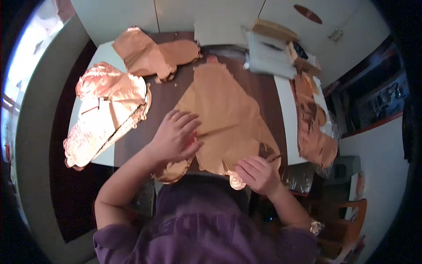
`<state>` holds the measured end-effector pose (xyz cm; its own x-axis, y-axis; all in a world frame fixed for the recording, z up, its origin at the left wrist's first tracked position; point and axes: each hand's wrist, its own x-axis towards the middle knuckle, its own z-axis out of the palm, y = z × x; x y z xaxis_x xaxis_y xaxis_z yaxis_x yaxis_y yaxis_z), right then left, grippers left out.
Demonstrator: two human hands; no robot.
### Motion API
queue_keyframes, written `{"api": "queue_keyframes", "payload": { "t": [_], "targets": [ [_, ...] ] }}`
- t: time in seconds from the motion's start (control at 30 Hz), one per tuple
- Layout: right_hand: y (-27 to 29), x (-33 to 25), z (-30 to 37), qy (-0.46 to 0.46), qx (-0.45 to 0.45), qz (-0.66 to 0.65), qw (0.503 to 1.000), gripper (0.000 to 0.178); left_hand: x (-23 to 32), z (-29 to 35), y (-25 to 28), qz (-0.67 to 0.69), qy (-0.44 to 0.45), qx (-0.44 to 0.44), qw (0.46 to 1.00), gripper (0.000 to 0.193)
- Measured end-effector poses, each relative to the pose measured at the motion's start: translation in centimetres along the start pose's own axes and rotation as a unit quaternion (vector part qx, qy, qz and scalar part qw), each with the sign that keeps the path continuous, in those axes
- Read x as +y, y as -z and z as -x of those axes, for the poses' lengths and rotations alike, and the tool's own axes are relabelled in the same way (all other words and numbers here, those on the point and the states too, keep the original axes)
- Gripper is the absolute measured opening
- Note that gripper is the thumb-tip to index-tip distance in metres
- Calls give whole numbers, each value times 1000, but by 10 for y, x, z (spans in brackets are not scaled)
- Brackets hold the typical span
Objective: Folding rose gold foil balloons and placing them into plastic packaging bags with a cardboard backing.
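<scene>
A large flat copper-brown foil piece (224, 105), apparently a flattened foil balloon, lies in front of me. It narrows toward the far end. My left hand (173, 136) is over its left edge, fingers bent and thumb apart. A small reddish patch shows by that palm, too blurred to name. My right hand (259, 174) is at the near right edge, its fingers pressed together; what they hold, if anything, is hidden. A thin dark stick-like thing (274, 157) shows just beyond its knuckles. Between the hands, a shiny rounded foil tab (237, 180) hangs at the near edge.
A shiny crumpled foil piece (110, 110) lies at the left, another foil piece (154, 53) at the far left. On the right are a narrow foil piece (312, 119), clear plastic packaging (270, 53) and a small cardboard box (303, 57). A wooden chair (358, 220) stands at the lower right.
</scene>
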<state>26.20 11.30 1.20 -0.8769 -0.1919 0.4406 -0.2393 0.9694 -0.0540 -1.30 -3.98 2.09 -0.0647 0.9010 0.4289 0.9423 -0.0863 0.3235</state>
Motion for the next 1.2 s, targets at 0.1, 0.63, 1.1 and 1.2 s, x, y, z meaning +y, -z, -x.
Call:
{"api": "queue_keyframes", "payload": {
  "t": [0.1, 0.63, 1.1, 1.2],
  "targets": [
    [8, -15, -9, -20, -33, 28, 999, 29, -2, -2, -25, 7, -40, -57, 998, 64],
    [-59, -79, 58, -638, 312, -521, 473, 27, 0, 0, -53, 11, -40, -114, 993, 66],
    [-53, -73, 35, -655, 326, -496, 468, 27, -11, 1, -58, 23, -33, -108, 993, 66],
    [-54, -72, 36, -651, 333, -504, 461, 27, -11, 1, -58, 6, -28, -117, 993, 66]
  ]
}}
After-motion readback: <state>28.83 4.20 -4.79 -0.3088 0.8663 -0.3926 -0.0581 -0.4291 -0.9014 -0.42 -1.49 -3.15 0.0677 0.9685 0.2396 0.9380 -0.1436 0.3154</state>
